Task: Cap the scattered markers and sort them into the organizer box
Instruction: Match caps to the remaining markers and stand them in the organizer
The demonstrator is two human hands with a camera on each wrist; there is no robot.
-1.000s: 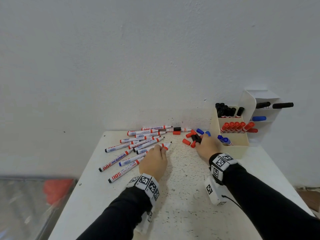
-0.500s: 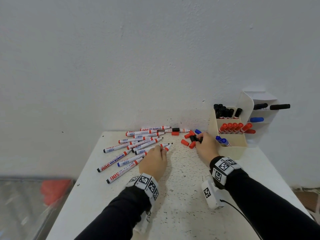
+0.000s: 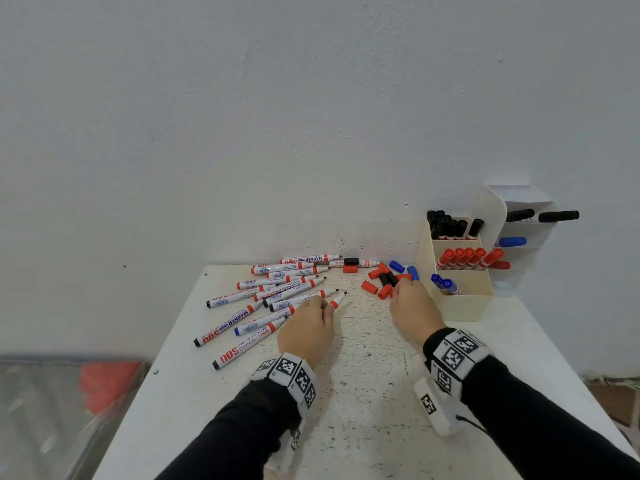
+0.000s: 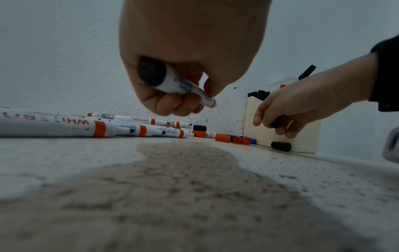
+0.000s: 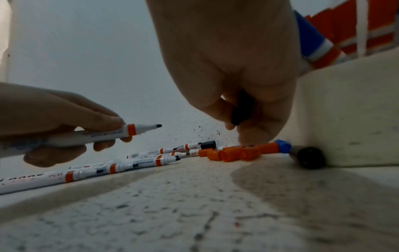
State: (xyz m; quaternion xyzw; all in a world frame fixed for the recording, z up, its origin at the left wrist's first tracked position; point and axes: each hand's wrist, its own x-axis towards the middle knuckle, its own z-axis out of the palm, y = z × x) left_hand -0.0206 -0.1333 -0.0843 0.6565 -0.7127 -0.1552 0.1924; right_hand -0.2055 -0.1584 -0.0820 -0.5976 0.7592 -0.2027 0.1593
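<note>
Head view: two blue markers boxed.

Plain indoor workspace: speckled white table against bare wall.

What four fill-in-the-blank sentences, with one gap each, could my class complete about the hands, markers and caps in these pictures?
1. The left hand holds an uncapped marker whose tip is ____ in colour.
2. The right hand pinches a loose ____ cap.
3. In the organizer box, the middle compartment holds markers with ____ caps.
4. The uncapped markers on the table lie to the ____ of the organizer box.

Missing words: black; black; red; left
</note>
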